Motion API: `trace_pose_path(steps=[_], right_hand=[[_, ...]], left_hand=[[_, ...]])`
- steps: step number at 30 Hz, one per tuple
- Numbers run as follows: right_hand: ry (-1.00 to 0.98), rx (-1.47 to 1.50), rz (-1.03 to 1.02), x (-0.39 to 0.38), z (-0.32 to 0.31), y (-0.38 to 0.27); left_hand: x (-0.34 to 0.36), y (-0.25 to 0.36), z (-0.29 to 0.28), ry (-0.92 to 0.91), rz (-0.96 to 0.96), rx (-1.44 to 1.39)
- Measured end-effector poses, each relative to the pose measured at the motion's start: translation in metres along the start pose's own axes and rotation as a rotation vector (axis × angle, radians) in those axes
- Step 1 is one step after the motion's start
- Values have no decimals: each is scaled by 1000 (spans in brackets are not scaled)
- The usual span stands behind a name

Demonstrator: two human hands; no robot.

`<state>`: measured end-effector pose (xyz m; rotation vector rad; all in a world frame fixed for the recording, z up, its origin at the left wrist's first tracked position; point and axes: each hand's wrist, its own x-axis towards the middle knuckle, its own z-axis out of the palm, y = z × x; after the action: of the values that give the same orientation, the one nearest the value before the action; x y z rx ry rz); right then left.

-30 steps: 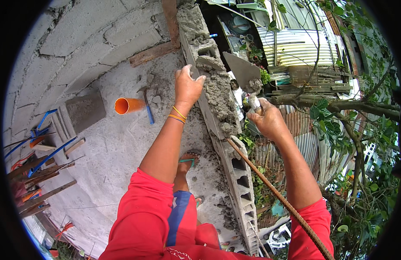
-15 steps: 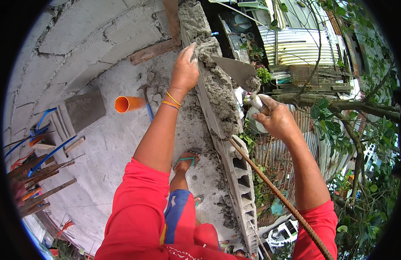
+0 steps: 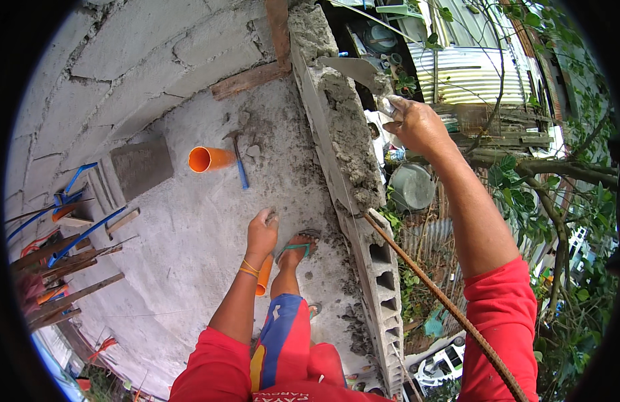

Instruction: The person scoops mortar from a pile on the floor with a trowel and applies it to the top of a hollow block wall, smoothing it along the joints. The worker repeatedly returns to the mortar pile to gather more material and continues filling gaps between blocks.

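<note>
My right hand (image 3: 420,126) is closed round the light handle of a trowel (image 3: 353,68). The trowel's grey blade reaches left over the top of a concrete block wall (image 3: 347,144), near its far end. Wet, rough mortar (image 3: 353,120) lies along this top course, and a dab of it clings to the blade near the handle. My left hand (image 3: 262,233), with yellow bands at its wrist, hangs over the floor left of the wall, away from the mortar. Its fingers are curled in, with grey at the tips; whether they hold anything is hidden.
A rusty steel bar (image 3: 444,308) slants up from the wall beside my right arm. On the concrete floor lie a hammer (image 3: 240,161) and an orange pipe (image 3: 206,159) stands upright. Timber and blue-handled tools (image 3: 75,244) sit at left. Branches (image 3: 544,164) and corrugated sheets fill the right.
My left hand has drawn back from the wall top toward me, over the floor. My right hand has moved the trowel farther along the wall, away from me.
</note>
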<state>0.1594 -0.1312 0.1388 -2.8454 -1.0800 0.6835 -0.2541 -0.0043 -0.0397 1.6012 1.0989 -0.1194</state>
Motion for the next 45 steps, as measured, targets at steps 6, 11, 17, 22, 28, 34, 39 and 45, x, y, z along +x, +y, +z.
trace_pose_path(steps=[6,11,17,22,28,34,39,45], right_hand=[[-88,-158,-41,-92,11,24],[-99,-310,-53,-130,-9,25],[-153,-546,-200,-104,-19,16],[-218,-529,-213,-162,-18,50],[27,-148,-48,-182,17,66],[-138,-237,20,-243,49,68],[-148,-211,33,-284,60,60],[2,604,438,-381,93,15]], left_hand=[[3,53,29,45,190,-44],[40,125,83,93,450,-30],[52,132,116,-18,232,-23],[21,128,120,-56,236,-124],[23,130,135,-159,98,-421],[17,116,139,-196,-46,-482],[-11,109,148,-269,-133,-461],[-37,108,137,-413,-223,-503]])
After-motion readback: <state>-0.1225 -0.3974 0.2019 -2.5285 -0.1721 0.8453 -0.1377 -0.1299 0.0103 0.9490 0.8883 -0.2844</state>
